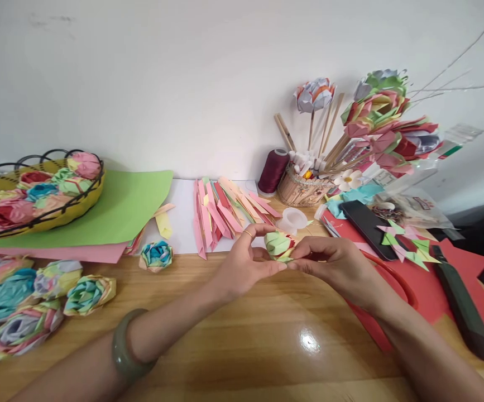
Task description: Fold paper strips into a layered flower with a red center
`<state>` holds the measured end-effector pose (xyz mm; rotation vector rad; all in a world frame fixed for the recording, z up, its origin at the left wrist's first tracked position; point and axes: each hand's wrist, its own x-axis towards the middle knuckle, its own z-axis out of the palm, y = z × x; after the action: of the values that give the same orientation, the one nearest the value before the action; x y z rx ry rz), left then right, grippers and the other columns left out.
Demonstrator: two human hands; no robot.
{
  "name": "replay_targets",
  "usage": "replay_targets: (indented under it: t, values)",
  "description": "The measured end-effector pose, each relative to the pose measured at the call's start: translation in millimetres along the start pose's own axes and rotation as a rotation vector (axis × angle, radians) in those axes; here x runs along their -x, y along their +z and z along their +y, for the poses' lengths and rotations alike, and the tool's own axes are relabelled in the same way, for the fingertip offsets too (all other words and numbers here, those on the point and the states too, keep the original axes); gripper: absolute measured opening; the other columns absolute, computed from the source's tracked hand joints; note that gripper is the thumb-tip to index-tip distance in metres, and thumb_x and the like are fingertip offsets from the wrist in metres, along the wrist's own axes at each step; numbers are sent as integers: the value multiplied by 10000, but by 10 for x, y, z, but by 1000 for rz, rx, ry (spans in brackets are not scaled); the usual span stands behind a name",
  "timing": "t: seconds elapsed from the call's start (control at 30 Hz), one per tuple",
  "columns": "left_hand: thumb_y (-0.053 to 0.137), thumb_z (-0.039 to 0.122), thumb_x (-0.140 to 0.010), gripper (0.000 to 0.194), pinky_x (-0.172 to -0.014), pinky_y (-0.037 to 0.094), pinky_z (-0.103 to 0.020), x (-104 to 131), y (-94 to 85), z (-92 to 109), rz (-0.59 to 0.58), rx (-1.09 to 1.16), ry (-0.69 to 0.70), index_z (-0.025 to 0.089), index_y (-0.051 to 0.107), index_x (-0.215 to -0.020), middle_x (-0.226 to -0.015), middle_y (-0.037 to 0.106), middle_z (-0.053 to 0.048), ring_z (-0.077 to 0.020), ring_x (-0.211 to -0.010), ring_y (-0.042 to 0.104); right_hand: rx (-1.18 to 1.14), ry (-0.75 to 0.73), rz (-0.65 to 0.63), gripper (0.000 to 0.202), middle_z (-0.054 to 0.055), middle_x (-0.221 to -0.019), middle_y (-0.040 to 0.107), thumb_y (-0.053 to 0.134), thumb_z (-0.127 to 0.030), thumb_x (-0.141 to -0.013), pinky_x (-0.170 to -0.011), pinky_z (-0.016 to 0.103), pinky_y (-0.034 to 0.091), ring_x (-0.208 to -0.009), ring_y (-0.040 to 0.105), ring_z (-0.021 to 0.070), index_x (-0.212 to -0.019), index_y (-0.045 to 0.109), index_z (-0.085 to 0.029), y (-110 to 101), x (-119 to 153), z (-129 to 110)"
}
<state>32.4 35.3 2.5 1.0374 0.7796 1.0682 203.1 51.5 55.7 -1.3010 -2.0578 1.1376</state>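
Note:
A small folded paper flower (278, 244), light green with some red, is held up over the wooden table between my two hands. My left hand (248, 259) grips its left side, with fingers behind it and the thumb under its lower edge. From the right, my right hand (329, 262) pinches the flower's lower right edge between thumb and fingers. The two thumb tips nearly meet below it. Behind my left hand lies a pile of folded paper strips (220, 215) in pink, red, peach and green. A small clear round container (292, 219) sits just beyond the flower.
At left are a yellow basket (63, 209) of paper flowers, more flowers (89, 294) and green paper (141, 206). A maroon thread spool (273, 172) stands beside a holder (302, 190) of stemmed flowers. To the right lie a phone (367, 226), red paper (426, 290) and a dark-handled tool (465, 312).

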Motion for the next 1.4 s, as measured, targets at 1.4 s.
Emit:
replay_targets:
  t: [1.4]
  values:
    - [640, 84, -627, 498, -754, 462, -280, -10, 7, 80, 29, 233, -39, 227, 463, -1071, -1035, 525, -24, -123, -839, 552, 394, -466, 301, 105, 48, -820, 648, 527, -145, -809, -645, 279, 497, -738, 609, 152, -866, 588, -208, 177, 66, -8]
